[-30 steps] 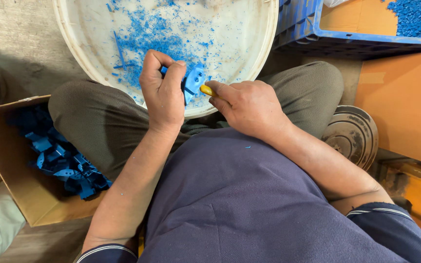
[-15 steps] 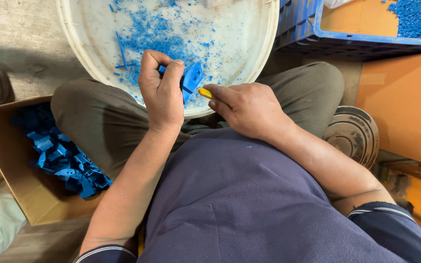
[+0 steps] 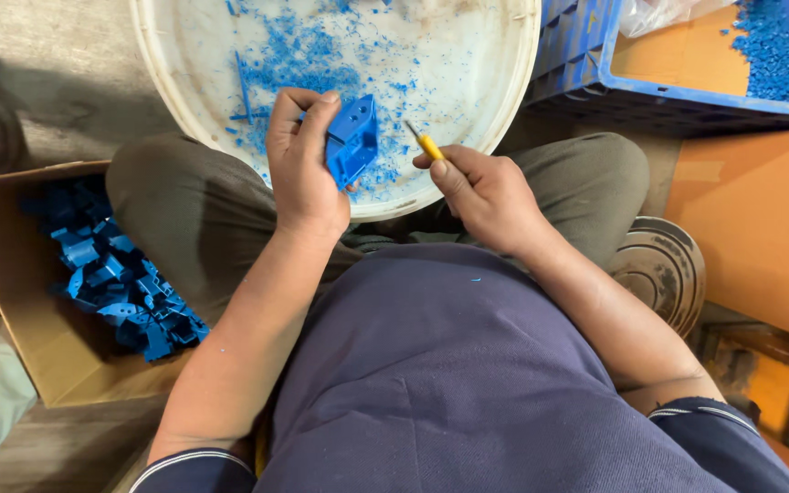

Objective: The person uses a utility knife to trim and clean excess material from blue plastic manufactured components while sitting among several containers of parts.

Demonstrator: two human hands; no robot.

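1. Seated low on a floor among boxes and crates, a person in a dark blue shirt and olive trousers works over their lap.
2. Beside the left knee stands an open cardboard box (image 3: 20, 338) holding a heap of small blue plastic parts (image 3: 116, 288).
3. By the right knee lies a round dark metal disc (image 3: 664, 269) against an orange surface (image 3: 760, 228).
4. Over the lap, the left hand (image 3: 303, 169) is closed around a blue plastic part (image 3: 352, 139), fingers over its top and thumb beneath, holding it tilted above the near rim of the basin.
5. Just beside it, apart from the part, the right hand (image 3: 486, 192) grasps a small yellow-handled knife (image 3: 424, 141), the blade pointing up and left toward the part.
6. Resting across the knees is a round white basin (image 3: 504, 110), its floor scattered with blue shavings (image 3: 312, 64).
7. Farther right sits a blue plastic crate (image 3: 595, 73) containing blue granules (image 3: 769, 46).
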